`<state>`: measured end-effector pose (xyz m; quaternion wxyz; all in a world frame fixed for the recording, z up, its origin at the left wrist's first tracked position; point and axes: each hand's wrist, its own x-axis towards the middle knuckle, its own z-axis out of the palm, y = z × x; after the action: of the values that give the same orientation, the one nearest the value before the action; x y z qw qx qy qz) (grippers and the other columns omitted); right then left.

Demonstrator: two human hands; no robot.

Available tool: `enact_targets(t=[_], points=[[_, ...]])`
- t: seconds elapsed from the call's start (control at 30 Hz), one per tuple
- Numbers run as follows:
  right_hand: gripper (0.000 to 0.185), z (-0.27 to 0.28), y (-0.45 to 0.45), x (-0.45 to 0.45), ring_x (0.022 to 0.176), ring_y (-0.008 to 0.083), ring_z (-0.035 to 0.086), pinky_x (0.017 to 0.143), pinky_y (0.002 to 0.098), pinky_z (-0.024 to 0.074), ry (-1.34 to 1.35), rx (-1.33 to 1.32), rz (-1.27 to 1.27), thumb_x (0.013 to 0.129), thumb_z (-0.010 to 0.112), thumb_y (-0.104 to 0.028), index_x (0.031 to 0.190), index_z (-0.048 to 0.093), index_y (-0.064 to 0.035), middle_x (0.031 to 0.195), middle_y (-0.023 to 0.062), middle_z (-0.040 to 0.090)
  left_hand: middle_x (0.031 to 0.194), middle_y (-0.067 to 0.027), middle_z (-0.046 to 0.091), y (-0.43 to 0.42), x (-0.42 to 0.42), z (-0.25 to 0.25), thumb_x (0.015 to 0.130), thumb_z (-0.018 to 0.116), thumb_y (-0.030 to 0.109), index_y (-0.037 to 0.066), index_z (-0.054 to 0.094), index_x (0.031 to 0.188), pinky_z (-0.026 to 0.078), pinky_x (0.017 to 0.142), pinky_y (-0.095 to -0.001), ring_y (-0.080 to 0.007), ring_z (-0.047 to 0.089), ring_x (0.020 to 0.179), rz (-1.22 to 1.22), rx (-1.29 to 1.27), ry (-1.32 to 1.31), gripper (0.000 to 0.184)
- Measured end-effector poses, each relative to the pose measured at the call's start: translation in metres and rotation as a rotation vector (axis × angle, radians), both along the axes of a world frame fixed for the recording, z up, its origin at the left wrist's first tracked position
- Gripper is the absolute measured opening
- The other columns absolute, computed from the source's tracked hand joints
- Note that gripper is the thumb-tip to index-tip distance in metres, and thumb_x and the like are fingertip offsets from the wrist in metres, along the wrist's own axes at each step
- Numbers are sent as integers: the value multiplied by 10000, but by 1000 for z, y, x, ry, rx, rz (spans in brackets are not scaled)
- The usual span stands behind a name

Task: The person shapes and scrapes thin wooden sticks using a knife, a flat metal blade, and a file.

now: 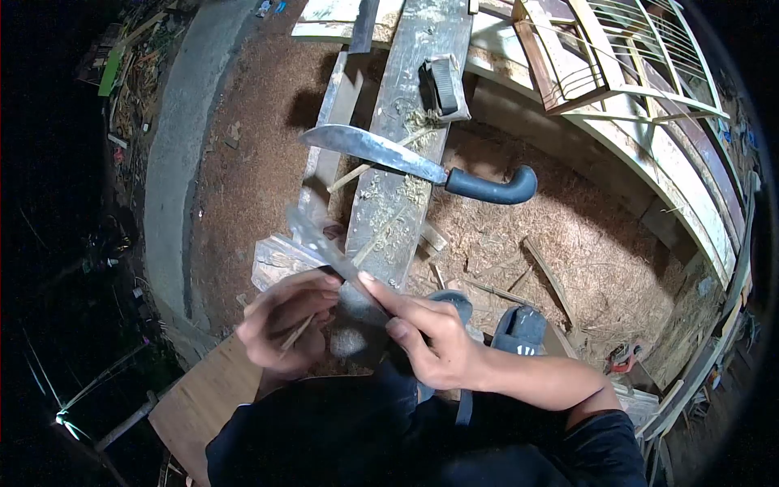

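My right hand [430, 337] is closed around a knife [329, 252], its index finger laid along the blade's back. The blade points up and left and is smeared by motion. In my left hand [284, 325] a thin wooden strip [297, 334] is pinched. The strip seems to run up and right beneath the blade; where they meet is hard to make out. Beyond both hands, a machete [373, 152] with a curved black handle [491, 186] lies across a long plank [377, 215] strewn with shavings.
A small worn block-like object [446, 88] sits farther up the plank. At the upper right, a slatted wooden frame [608, 89] rests on a pale bench top [649, 162]. Sandals [519, 329] and loose sticks [548, 276] are on the shaving-covered ground. A concrete strip [182, 146] runs along the left.
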<state>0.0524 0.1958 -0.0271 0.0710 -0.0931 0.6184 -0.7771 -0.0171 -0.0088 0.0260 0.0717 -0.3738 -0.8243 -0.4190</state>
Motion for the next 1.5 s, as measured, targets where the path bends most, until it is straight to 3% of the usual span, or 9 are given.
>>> enact_targets(t=[0.27, 0.57, 0.7, 0.83, 1.0, 1.13, 1.27, 1.43, 1.5], points=[[454, 2, 5, 5, 873, 347, 708, 828, 406, 537, -102, 51, 57, 999, 483, -80, 1445, 455, -1, 1077, 295, 674, 931, -355, 667, 0, -12, 12, 797, 582, -143, -127, 255, 1374, 629, 647, -415, -403, 726, 828, -108, -29, 22, 664], [455, -24, -10, 4, 599, 198, 564, 665, 335, 519, 114, 84, -188, 1011, 459, -100, 1453, 454, 12, 715, 100, 600, 845, -334, 661, 13, -7, -6, 953, 550, 39, -97, 315, 1334, 620, 606, -423, -390, 724, 756, 73, 104, 149, 467], [448, -10, -1, 4, 739, 226, 659, 738, 331, 541, 70, 148, -54, 1026, 445, -122, 1443, 446, 42, 978, 191, 702, 814, -300, 664, 11, -4, -14, 891, 597, -53, -85, 321, 1318, 621, 624, -431, -379, 725, 749, 72, 199, 187, 510], [457, -7, 3, -11, 626, 190, 585, 679, 328, 527, -274, 155, -20, 1019, 453, -101, 1460, 440, 16, 779, 118, 650, 804, -291, 671, 11, -9, -7, 864, 609, -91, -87, 305, 1320, 617, 626, -434, -365, 728, 745, 57, 112, 191, 548], [452, -16, -8, -1, 584, 105, 520, 640, 299, 512, 186, 104, -212, 1026, 453, -80, 1477, 439, -39, 679, 141, 580, 820, -262, 693, 12, -1, 6, 885, 581, -73, -151, 491, 1066, 622, 681, -428, -380, 729, 767, 101, 103, -15, 216], [489, -16, -2, -5, 971, 355, 701, 915, 410, 536, 17, 134, -94, 1005, 489, -105, 1488, 419, -81, 1165, 262, 668, 762, -241, 681, 22, 0, -5, 868, 599, -78, -138, 545, 927, 623, 671, -441, -375, 729, 749, 143, 308, 14, 101], [475, -23, 8, -14, 745, 278, 664, 771, 402, 545, -258, 244, 13, 1009, 490, -112, 1479, 439, -73, 956, 251, 702, 764, -222, 687, 24, -2, 10, 835, 616, -95, -119, 571, 807, 622, 682, -444, -367, 732, 751, 217, 64, 36, 58], [452, -21, -5, -9, 999, 310, 693, 870, 351, 535, 159, 177, -161, 1029, 427, -106, 1466, 421, 9, 1242, 281, 634, 790, -193, 701, 27, -3, 9, 812, 610, -113, -98, 597, 814, 622, 714, -424, -349, 739, 781, 211, 44, -3, 20], [459, -28, 16, -26, 1091, 329, 658, 948, 383, 509, -530, 305, 159, 1019, 450, -85, 1467, 411, 10, 1355, 266, 552, 812, -185, 712, 22, -4, 5, 836, 612, -95, -76, 621, 852, 613, 724, -393, -321, 743, 817, 176, 97, 61, 26]])
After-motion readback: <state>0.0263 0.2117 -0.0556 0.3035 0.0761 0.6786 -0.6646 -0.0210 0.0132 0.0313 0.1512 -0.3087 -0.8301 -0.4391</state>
